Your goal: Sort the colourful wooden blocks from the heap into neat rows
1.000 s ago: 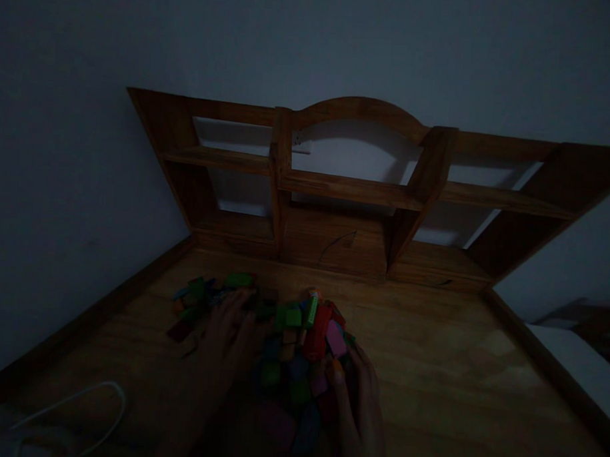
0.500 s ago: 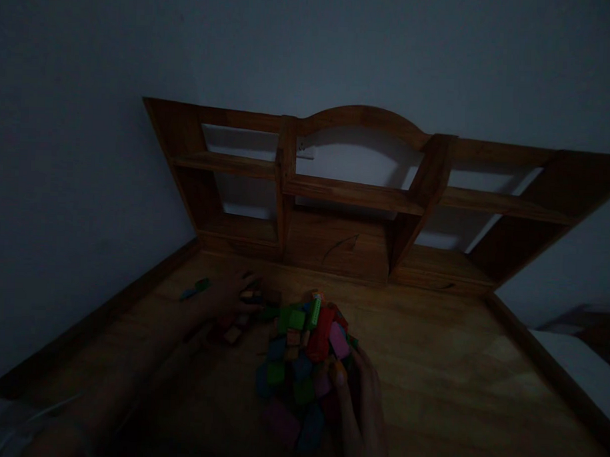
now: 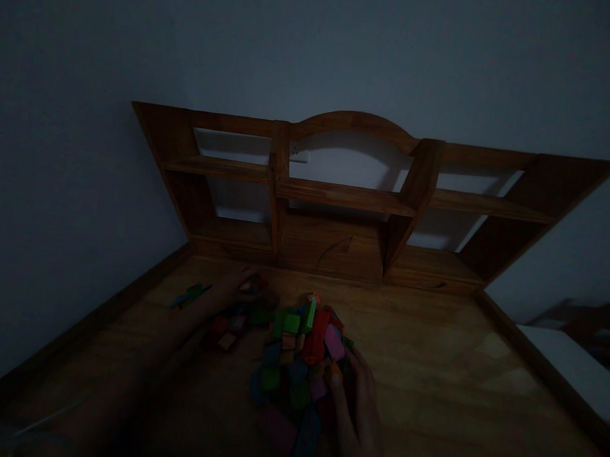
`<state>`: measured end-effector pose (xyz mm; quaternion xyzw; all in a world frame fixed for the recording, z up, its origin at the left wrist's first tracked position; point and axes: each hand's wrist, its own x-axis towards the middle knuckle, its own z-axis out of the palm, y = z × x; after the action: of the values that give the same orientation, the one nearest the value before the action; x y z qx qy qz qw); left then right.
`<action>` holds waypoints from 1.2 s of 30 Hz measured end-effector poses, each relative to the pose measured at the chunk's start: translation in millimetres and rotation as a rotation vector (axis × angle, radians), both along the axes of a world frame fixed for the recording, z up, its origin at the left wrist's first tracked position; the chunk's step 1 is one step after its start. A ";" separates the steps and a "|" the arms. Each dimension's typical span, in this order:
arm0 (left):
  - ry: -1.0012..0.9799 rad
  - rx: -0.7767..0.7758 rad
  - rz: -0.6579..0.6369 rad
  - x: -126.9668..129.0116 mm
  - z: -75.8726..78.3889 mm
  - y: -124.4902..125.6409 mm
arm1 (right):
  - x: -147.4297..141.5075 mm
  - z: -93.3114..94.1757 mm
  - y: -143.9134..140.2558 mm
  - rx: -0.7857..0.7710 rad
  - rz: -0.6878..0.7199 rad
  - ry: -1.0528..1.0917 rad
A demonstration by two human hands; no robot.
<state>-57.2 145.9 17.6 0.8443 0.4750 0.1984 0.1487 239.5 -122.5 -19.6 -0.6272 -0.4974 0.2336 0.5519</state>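
Note:
In dim light, a heap of coloured toy blocks [image 3: 291, 325] lies on the wooden desktop, with green, red, pink, blue and plain wood pieces. Beyond its left side, my left hand [image 3: 235, 286] curls its fingers around small blocks; a red block [image 3: 262, 281] shows at the fingertips. My right hand [image 3: 361, 407] is at the heap's right side, its thumb against an orange block [image 3: 334, 371] and its fingers beside a pink block [image 3: 335, 343]. Shadow partly hides the fingers of both hands.
A wooden shelf unit [image 3: 343, 195] with several compartments stands along the back against the wall. A smaller group of blocks [image 3: 226, 341] lies below my left wrist, and some green and blue pieces [image 3: 193, 291] lie farther left. A raised wooden edge [image 3: 540, 357] borders the right.
My left hand has moved slightly farther back and closed around small blocks, with a red one now at its fingertips. My right hand stays at the heap. The view has shifted slightly.

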 end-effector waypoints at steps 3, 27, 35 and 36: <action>-0.105 -0.015 -0.024 12.2 10.0 -8.0 | -0.1 0.6 -0.5 -0.013 -0.003 -0.009; -0.501 -0.427 -0.300 125.6 -25.8 -28.9 | 1.1 -13.3 3.5 0.010 -0.053 -0.049; -0.531 -0.471 -0.191 126.0 -42.1 -19.1 | 0.7 -18.9 2.8 0.045 -0.036 -0.025; -0.527 -0.495 -0.180 125.4 -41.8 -20.7 | 0.7 -20.1 2.2 0.048 -0.040 -0.037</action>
<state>68.2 125.2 -24.2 0.7413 0.3777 0.2740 0.4824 240.2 -120.3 -39.7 -0.6278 -0.5003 0.1993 0.5620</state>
